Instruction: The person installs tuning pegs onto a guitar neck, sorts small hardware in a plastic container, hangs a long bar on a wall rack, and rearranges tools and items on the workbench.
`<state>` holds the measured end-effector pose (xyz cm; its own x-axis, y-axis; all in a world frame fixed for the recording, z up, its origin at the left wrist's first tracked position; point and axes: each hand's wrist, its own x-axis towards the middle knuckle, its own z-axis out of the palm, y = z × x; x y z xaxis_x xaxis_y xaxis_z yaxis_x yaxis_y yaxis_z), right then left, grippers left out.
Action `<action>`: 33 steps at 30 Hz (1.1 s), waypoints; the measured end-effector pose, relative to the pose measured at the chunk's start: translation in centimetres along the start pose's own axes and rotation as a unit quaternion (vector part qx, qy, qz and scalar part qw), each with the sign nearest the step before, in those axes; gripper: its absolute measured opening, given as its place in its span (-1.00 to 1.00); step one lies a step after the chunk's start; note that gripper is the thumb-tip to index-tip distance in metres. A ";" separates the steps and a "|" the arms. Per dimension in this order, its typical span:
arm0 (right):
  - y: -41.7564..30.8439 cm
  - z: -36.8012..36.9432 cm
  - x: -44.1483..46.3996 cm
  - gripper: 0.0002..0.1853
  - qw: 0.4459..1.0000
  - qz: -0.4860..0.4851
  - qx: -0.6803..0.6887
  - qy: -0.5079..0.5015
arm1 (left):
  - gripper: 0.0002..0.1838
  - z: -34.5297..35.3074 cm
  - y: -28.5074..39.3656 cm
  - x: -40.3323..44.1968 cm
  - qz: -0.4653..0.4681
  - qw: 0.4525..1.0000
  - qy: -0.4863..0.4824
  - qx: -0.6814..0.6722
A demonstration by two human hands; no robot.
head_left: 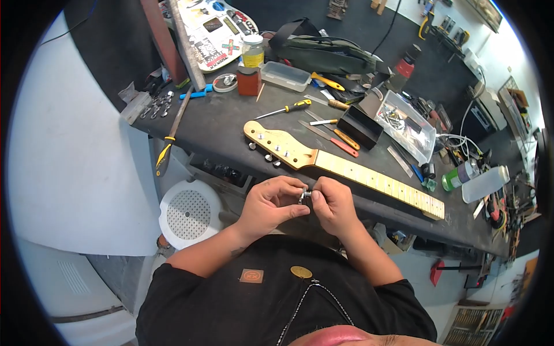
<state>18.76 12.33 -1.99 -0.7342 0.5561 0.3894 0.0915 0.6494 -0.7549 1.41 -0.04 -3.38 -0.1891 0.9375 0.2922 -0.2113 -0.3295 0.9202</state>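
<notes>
Between my two hands, in front of my chest, is a small silver guitar tuning machine. My left hand pinches it from the left with thumb and fingers. From the right, my right hand grips its other end, fingers curled. Just beyond my hands a maple guitar neck lies along the near edge of the bench, headstock to the left. Several tuners sit along the headstock's near edge, and some of its holes are bare.
More loose tuners lie at the bench's left. A yellow-black screwdriver, files, a black box and a clear parts bin are behind the neck. Bottles stand at right. A white perforated stool is below left.
</notes>
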 end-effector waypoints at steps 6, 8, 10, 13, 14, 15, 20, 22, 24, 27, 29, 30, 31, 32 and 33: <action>1.7 -8.5 4.7 -0.79 0.968 0.023 -0.194 0.161 | -0.65 0.6 0.1 0.2 -0.034 0.997 -0.018 0.062; 3.6 -12.9 7.0 -0.69 0.920 0.163 -0.320 0.157 | -0.67 0.4 0.1 0.3 -0.050 0.996 -0.027 0.074; 6.4 -16.6 8.4 -0.66 0.889 0.220 -0.369 0.156 | -0.69 0.1 0.0 0.1 -0.052 0.995 -0.023 0.084; 9.1 -19.8 9.8 -0.63 0.855 0.277 -0.391 0.200 | -0.72 0.1 -0.7 0.1 -0.045 0.995 -0.023 0.087; 10.1 -20.6 10.2 -0.61 0.845 0.296 -0.401 0.191 | -0.73 0.1 -0.7 0.2 -0.045 0.995 -0.027 0.089; 10.5 -20.9 10.2 -0.61 0.840 0.302 -0.412 0.184 | -0.73 0.0 -0.6 0.1 -0.047 0.994 -0.027 0.093; 4.3 -14.1 8.7 -0.52 0.902 0.179 -0.367 0.143 | -0.76 -1.3 -0.8 0.4 -0.073 0.993 -0.009 0.088; 1.2 -10.7 7.9 -0.42 0.965 0.104 -0.240 -0.017 | -0.77 -1.6 -0.2 0.8 -0.158 0.982 0.027 0.096; 0.3 -7.8 6.3 -0.36 0.934 0.066 -0.328 -0.124 | -0.78 -2.3 -1.1 1.4 -0.128 0.987 0.048 0.087; 0.7 -6.0 5.8 -0.39 0.930 0.084 -0.329 -0.143 | -0.75 -3.1 -1.1 2.1 -0.096 0.988 0.119 0.034; 0.7 -6.2 6.4 -0.45 0.925 0.123 -0.312 -0.178 | -0.75 -4.0 -0.8 2.1 -0.090 0.978 0.190 0.001; 0.5 -6.4 6.5 -0.48 0.935 0.117 -0.292 -0.165 | -0.79 -5.0 -1.2 2.1 -0.080 0.971 0.224 -0.029; 0.0 -6.9 6.3 -0.51 0.944 0.111 -0.271 -0.152 | -0.80 -5.9 -1.2 2.1 -0.074 0.964 0.243 -0.080; -0.5 -7.3 6.1 -0.54 0.952 0.107 -0.250 -0.139 | -0.81 -6.8 -1.3 2.0 -0.069 0.955 0.259 -0.130; -1.1 -7.7 6.0 -0.60 0.960 0.098 -0.237 -0.116 | -0.81 -7.9 -1.8 2.0 -0.076 0.950 0.254 -0.165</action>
<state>19.48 18.97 5.21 -0.7965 0.5971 0.0952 0.4981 0.7373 -0.4563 -6.17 1.52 -6.47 -0.5526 0.8299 -0.0770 -0.5458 -0.2906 0.7859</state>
